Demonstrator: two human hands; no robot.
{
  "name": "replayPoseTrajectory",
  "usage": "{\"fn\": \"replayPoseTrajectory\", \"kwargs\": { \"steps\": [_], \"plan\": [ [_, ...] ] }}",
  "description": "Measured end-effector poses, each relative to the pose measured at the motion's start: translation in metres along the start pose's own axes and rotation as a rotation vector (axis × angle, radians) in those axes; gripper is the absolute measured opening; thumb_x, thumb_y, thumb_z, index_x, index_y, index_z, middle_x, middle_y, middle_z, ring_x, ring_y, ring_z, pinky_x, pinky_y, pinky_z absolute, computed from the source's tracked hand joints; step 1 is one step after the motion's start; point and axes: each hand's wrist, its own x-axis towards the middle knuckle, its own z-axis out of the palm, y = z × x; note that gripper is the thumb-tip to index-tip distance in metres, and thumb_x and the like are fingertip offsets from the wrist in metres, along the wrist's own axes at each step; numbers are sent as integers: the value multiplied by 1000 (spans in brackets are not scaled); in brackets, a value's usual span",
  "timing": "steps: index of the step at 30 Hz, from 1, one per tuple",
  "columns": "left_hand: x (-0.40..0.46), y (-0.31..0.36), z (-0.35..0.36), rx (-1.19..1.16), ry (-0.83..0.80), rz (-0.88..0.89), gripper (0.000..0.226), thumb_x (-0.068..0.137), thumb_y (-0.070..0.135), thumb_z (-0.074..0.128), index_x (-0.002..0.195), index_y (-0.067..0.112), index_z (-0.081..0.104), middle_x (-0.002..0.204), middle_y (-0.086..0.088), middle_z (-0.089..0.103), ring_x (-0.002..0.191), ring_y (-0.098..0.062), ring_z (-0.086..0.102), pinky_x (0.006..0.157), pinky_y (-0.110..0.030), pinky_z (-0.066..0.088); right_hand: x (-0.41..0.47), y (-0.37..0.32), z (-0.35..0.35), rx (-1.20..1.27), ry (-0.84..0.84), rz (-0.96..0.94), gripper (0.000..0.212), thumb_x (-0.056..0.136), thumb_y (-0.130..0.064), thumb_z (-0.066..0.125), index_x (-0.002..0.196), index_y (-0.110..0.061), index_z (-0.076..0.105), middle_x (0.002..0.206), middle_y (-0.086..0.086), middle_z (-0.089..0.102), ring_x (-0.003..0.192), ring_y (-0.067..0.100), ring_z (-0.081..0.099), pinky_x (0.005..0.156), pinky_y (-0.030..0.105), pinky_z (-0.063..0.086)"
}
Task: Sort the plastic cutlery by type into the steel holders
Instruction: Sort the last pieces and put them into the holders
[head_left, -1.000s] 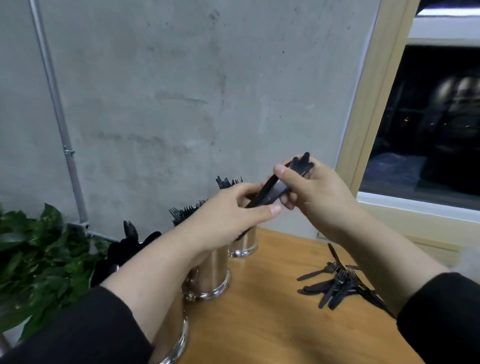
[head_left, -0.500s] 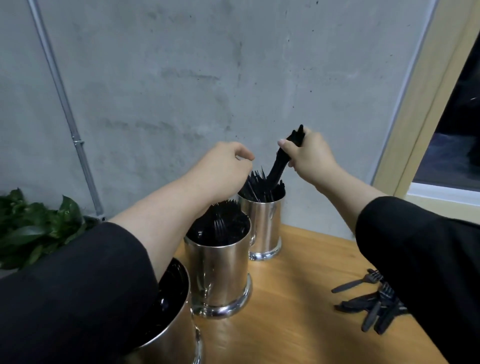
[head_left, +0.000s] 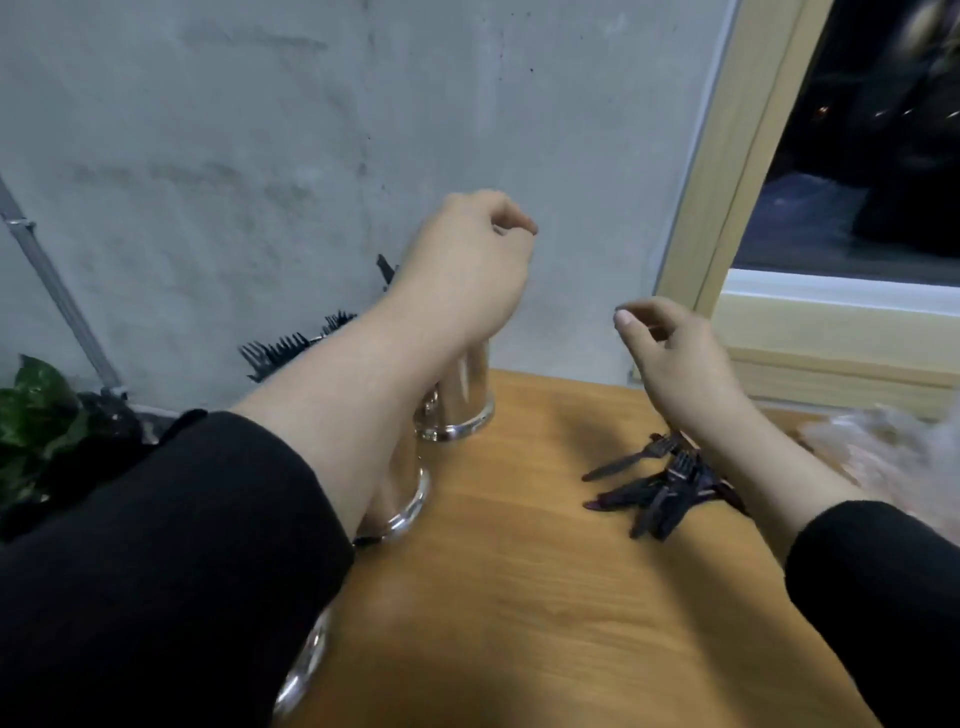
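My left hand (head_left: 467, 260) hovers above the far steel holder (head_left: 465, 400), fingers curled and nothing in it. My right hand (head_left: 670, 353) hangs empty with loosely bent fingers, above a small pile of black plastic forks (head_left: 665, 488) on the wooden table (head_left: 519, 597). My left forearm hides most of the middle steel holder (head_left: 408, 499) and the near steel holder (head_left: 304, 670). Black fork tines (head_left: 280, 351) stick up behind my forearm.
A green plant (head_left: 36, 410) stands at the left by a grey pipe (head_left: 57, 291) on the concrete wall. A wooden window frame (head_left: 737, 171) rises at the right. Crumpled clear plastic (head_left: 893, 452) lies at the table's right edge.
My right hand has let go of the black cutlery at the far holder and drawn back right, over the fork pile. My left hand stays above the holders.
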Motion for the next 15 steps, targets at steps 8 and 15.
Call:
{"fn": "replayPoseTrajectory", "kwargs": {
  "steps": [8,15],
  "plan": [
    [-108,-88,161,267,-410,-166,43,101,46,55,142,31,54,137,5,57,125,-19,55,104,-33,45,-140,149,-57,-398,-102,212,44,93,-35,65,131,-13,62,135,5,59,129,27,52,108,34,38],
    [-119,-114,212,516,-379,-67,82,92,76,41,159,33,25,164,6,29,151,-15,24,125,-42,16,-140,173,-51,-349,-103,165,49,92,-35,69,136,-17,59,143,3,55,134,24,48,112,38,38]
  ]
}}
